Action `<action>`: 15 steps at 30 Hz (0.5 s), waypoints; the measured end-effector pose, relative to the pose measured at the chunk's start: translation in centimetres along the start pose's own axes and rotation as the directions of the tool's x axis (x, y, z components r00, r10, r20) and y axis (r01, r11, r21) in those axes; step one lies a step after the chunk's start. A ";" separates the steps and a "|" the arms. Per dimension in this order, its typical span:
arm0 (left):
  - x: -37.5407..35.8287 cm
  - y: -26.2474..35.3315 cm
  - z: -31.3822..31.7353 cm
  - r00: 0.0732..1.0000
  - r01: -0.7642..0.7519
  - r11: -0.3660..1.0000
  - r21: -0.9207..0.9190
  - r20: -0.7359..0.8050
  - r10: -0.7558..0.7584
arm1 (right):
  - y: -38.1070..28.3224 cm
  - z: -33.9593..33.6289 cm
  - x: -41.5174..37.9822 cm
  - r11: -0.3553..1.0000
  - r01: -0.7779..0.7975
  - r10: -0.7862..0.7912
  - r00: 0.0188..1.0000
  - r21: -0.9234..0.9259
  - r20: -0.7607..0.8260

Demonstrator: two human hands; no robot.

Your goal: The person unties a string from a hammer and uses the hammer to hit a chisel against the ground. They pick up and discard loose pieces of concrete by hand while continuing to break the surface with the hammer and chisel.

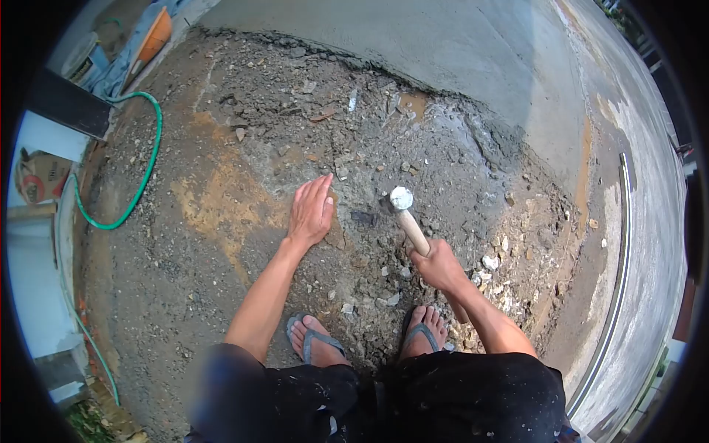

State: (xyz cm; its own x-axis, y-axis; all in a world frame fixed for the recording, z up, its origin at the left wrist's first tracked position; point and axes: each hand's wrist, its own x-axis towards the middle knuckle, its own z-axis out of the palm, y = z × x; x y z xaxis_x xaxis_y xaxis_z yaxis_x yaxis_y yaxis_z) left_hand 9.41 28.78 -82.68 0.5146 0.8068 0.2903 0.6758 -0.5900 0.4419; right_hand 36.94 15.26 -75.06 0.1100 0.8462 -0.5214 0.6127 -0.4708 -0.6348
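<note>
My right hand (440, 266) is wrapped around the wooden handle of a hammer (413, 232). Its whitish round head points away from me, over the rubble, and the handle's end shows below my wrist. To the left, my left hand (310, 213) is held out with its fingers stretched forward and nothing in it. Beneath both hands lies rough ground (258, 273) of grey-brown soil, gravel and broken stones. A small dark patch (364, 218) is in the ground between the hand and the hammer.
Wet-looking smooth concrete (458, 44) spreads ahead, with a ragged edge. A green hose (156, 140) curves on the left, near an orange container (153, 35). My feet in flip-flops (323, 340) stand close below. Pale stones (490, 263) lie right; a long metal strip (626, 221) runs beyond.
</note>
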 end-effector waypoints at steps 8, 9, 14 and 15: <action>0.6 0.3 -0.5 1.000 0.013 1.000 -0.028 0.006 -0.013 | -5.5 -1.4 -6.0 0.912 0.331 -0.286 0.937 0.244 -0.201; 0.2 0.5 -0.6 1.000 0.016 0.999 -0.045 0.012 -0.016 | -4.1 0.3 -5.4 0.858 0.474 -0.403 0.860 0.197 -0.313; 1.9 -0.3 -0.7 0.998 -0.018 0.999 -0.030 -0.056 0.016 | 0.7 0.8 -2.0 0.999 -0.019 0.017 0.999 0.043 0.034; 0.0 0.2 -0.3 1.000 -0.003 0.999 -0.044 -0.012 0.002 | -0.2 0.6 -4.3 0.997 -0.055 0.052 0.997 0.051 0.055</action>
State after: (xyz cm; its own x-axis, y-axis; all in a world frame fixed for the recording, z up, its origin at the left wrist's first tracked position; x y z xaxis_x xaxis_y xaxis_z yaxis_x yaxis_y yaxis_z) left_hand 9.42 28.66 -82.31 0.5099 0.8059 0.3010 0.6507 -0.5902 0.4778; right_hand 35.88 11.54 -73.02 0.0983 0.8055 -0.5844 0.5648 -0.5287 -0.6336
